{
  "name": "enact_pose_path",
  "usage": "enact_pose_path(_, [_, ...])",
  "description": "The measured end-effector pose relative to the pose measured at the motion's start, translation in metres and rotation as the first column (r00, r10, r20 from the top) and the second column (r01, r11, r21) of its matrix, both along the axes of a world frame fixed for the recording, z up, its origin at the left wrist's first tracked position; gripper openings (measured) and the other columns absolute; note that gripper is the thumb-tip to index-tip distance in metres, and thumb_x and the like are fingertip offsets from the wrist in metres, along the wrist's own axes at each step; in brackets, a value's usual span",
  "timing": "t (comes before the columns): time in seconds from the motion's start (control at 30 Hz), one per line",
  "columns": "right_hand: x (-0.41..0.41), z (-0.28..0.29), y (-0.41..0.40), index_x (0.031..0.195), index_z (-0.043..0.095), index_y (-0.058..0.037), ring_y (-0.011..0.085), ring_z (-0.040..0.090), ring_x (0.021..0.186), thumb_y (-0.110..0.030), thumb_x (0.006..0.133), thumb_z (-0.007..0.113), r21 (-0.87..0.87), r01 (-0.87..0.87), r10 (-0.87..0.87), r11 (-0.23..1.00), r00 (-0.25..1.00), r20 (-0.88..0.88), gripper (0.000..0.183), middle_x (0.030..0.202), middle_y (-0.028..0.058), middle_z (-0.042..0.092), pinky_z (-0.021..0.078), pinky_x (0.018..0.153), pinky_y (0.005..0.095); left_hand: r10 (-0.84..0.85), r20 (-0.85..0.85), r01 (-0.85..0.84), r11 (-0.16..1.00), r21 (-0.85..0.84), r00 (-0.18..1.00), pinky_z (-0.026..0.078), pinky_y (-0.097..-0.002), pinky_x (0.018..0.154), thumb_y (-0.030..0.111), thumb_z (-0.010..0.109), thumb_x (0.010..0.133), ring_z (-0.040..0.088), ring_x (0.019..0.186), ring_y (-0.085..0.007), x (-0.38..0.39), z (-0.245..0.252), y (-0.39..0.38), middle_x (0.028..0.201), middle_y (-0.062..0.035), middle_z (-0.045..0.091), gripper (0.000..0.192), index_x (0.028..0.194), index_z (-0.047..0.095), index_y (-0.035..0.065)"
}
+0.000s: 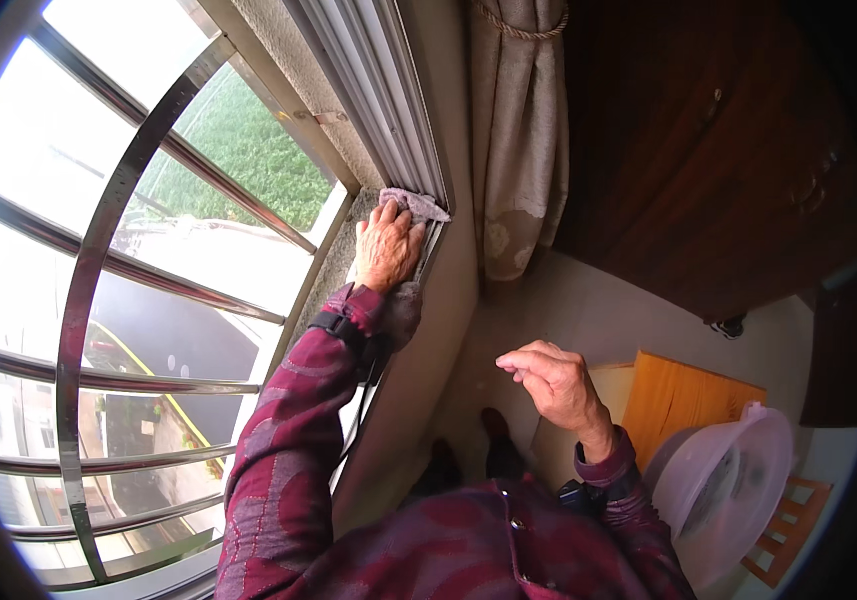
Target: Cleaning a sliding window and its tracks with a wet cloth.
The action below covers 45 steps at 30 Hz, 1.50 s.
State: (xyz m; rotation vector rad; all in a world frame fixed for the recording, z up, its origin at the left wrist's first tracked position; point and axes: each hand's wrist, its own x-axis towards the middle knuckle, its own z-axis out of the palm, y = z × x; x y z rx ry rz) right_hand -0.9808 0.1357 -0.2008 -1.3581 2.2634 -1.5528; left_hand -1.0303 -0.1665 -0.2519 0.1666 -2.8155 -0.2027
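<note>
My left hand presses a greyish-lilac cloth into the corner where the window's bottom track meets the upright frame. Its fingers are bent over the cloth, and part of the fabric is hidden beneath them. A grey bunched piece of fabric shows beside my left wrist; whether it belongs to the same cloth I cannot tell. Away from the window, my right hand hangs in the air above the floor. Its fingers are curled together with nothing visible in them.
Curved metal security bars stand outside the window. A tied curtain hangs beside the frame, near a dark wooden surface. At lower right, a translucent plastic basin stands by an orange-brown wooden panel and a slatted wooden piece.
</note>
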Motion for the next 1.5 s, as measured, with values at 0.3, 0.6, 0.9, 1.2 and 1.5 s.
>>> enact_pose_path(0.3, [-0.009,-0.011,-0.006,0.093,0.063,-0.0019,0.0185,0.06,0.066,0.01,0.075,0.051,-0.042,-0.047,0.052,0.998,0.991,0.124,0.025,0.08,0.0103,0.063,0.0504,0.063,0.0272,-0.008,0.066,-0.006,0.977,0.215,0.998,0.026,-0.0512,0.098,0.032,0.055,0.083,0.032,0.122,-0.0348,0.062,-0.014,-0.022,0.128,-0.0144,0.042,0.035,0.113,0.061,0.0154])
enact_pose_path(0.6, [-0.006,0.0,-0.033,0.093,0.063,-0.003,0.0238,0.062,0.073,0.009,0.073,0.054,-0.108,-0.089,0.115,0.99,0.957,0.266,0.025,0.082,0.0105,0.063,0.0499,0.065,0.0312,0.048,0.031,-0.048,0.999,-0.008,0.998,0.02,-0.0563,0.099,0.044,0.046,0.088,0.028,0.126,-0.0348,0.019,0.002,-0.047,0.13,-0.0138,0.042,0.04,0.114,0.062,0.0186])
enact_pose_path(0.9, [-0.005,-0.004,-0.032,0.089,0.063,0.0004,0.0164,0.06,0.063,0.011,0.075,0.049,-0.088,-0.121,0.138,0.989,0.968,0.209,0.023,0.079,0.0105,0.062,0.0493,0.057,0.0256,0.015,0.161,-0.047,0.979,0.199,0.987,0.007,-0.0654,0.102,0.042,0.046,0.087,0.015,0.134,-0.0403,0.052,-0.001,-0.013,0.139,-0.0149,0.032,0.042,0.123,0.054,0.0214])
enact_pose_path(1.2, [0.003,-0.005,-0.059,0.09,0.063,0.0025,0.0142,0.059,0.063,0.01,0.078,0.047,-0.031,-0.203,0.204,0.979,0.945,0.254,0.021,0.077,0.0101,0.06,0.0489,0.057,0.0245,0.007,0.127,-0.049,0.941,0.335,0.992,0.01,-0.0683,0.1,0.039,0.048,0.086,0.017,0.132,-0.0441,0.027,-0.002,-0.013,0.135,-0.0195,0.033,0.037,0.115,0.059,0.0206])
enact_pose_path(1.5, [0.004,-0.037,-0.072,0.089,0.062,0.0031,0.0144,0.058,0.062,0.01,0.078,0.046,0.054,-0.309,0.261,0.95,0.875,0.407,0.021,0.077,0.0104,0.059,0.0471,0.056,0.0244,0.108,-0.052,-0.081,0.926,0.368,0.993,0.0,-0.0661,0.104,0.034,0.05,0.082,0.012,0.135,-0.045,0.011,-0.007,-0.008,0.138,-0.0266,0.031,0.033,0.105,0.064,0.0154])
